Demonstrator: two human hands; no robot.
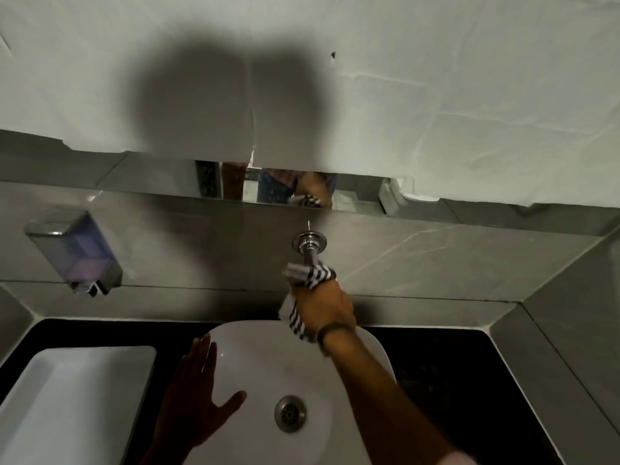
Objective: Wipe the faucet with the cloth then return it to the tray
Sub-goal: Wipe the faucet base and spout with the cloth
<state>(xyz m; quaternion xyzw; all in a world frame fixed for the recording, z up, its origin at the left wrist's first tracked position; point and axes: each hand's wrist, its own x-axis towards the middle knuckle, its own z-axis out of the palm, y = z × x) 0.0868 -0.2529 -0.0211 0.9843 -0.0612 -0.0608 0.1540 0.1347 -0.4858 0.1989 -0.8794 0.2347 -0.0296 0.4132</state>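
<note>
Gripping striped cloth (310,275) in my right hand (323,308), cloth wrapped round faucet (309,250) just past my knuckles. My left hand (198,391) spread flat on sink (335,380) rim; tray (77,397) beside it.

1. The table (453,374) is a dark, speckled surface, bounded at the rear and on the right by grey tiled walls.
2. A white basin (255,357) sits directly on the table, near its middle. Its metal drain (290,413) is visible at the bowl's bottom.
3. A white rectangular tray (77,397) lies directly on the table, just beside the basin on the left.
4. The table surface to the right of the basin shows only the dark top.
</note>
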